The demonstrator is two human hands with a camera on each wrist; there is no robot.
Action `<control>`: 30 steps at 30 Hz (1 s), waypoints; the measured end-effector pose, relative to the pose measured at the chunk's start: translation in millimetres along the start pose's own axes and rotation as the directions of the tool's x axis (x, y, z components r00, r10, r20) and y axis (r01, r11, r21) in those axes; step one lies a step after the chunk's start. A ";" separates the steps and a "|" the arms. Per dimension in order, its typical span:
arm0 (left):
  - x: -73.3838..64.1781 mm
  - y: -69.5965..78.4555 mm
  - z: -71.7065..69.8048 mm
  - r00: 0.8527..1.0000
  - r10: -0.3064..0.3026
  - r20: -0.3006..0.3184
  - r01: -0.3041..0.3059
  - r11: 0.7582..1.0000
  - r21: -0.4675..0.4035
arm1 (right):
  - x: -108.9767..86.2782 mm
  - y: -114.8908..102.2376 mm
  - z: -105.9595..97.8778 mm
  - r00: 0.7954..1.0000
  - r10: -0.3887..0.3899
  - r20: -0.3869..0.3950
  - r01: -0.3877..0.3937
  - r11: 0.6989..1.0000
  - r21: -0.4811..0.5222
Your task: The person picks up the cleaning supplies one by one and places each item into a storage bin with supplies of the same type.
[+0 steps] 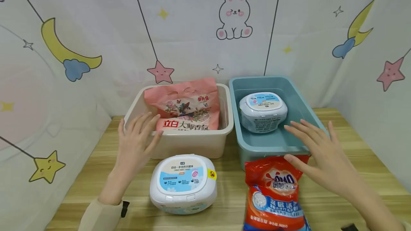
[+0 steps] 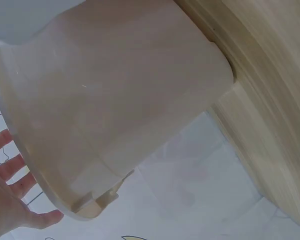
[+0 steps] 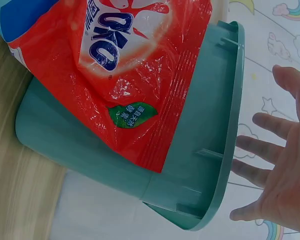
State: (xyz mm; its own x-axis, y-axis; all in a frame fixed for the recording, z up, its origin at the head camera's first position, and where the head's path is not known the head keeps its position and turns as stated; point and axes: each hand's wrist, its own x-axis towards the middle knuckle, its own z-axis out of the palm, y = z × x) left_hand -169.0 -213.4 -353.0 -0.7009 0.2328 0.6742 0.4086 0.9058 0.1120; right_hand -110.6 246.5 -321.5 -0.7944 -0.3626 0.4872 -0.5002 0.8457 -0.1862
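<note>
My left hand (image 1: 136, 142) hovers over the front left corner of the cream bin (image 1: 189, 145), its fingers spread and holding nothing. Inside that bin a pink detergent bag (image 1: 189, 106) leans upright. At the right, my right hand (image 1: 321, 152) is spread above the front right of the blue-green bin (image 1: 273, 81), also holding nothing. A white lidded tub (image 1: 263, 111) sits inside this bin. A red laundry powder bag (image 1: 274, 195) leans against the bin's front, partly below my right thumb. A second white tub (image 1: 183, 184) stands on the table before the cream bin.
The two bins stand side by side on a wood-grain table (image 1: 83, 177). Behind and at both sides hangs a white cloth (image 1: 199, 20) printed with stars, moons and a rabbit.
</note>
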 end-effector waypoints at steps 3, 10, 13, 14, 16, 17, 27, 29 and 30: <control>-0.8 -3.1 0.9 1.000 0.003 -0.009 -0.003 1.000 0.001 | -2.3 -1.4 1.5 1.000 -0.003 0.011 0.003 1.000 0.001; -3.6 -8.7 2.6 1.000 -0.002 -0.016 0.002 1.000 -0.009 | -8.2 -5.2 3.7 1.000 -0.016 -0.004 0.017 1.000 0.018; -4.7 -11.2 4.2 1.000 0.000 -0.028 0.000 1.000 -0.017 | -11.1 -6.7 4.2 1.000 -0.023 -0.015 0.023 0.999 0.034; -5.0 -12.2 4.9 0.999 0.001 -0.033 -0.001 1.000 -0.020 | -12.2 -7.0 4.5 0.999 -0.026 -0.019 0.026 0.999 0.038; -5.5 -14.3 6.6 0.999 0.005 -0.049 -0.006 1.000 -0.024 | -14.4 -7.5 5.2 0.999 -0.031 -0.028 0.033 0.998 0.048; -5.7 -15.4 7.4 0.998 0.006 -0.059 -0.008 1.000 -0.028 | -15.4 -7.8 5.6 0.999 -0.035 -0.034 0.037 0.998 0.053; -9.3 -20.3 9.1 0.990 0.015 -0.139 -0.025 0.997 -0.072 | -24.4 -12.6 11.6 0.993 -0.060 -0.106 0.070 0.993 0.096; -9.5 -20.4 9.4 0.989 0.017 -0.150 -0.029 0.996 -0.080 | -26.9 -13.8 12.6 0.992 -0.060 -0.109 0.072 0.991 0.111; -9.6 -20.5 9.7 0.988 0.017 -0.156 -0.030 0.996 -0.082 | -28.3 -14.2 13.2 0.992 -0.062 -0.111 0.075 0.990 0.117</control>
State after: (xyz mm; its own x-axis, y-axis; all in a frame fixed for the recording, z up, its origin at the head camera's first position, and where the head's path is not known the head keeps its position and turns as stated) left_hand -176.3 -230.8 -368.8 -0.5943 0.1905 0.7813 0.4761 0.8663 0.1509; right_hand -85.6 239.6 -343.9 -0.7185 -0.3685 0.5899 -0.5952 0.7646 -0.2473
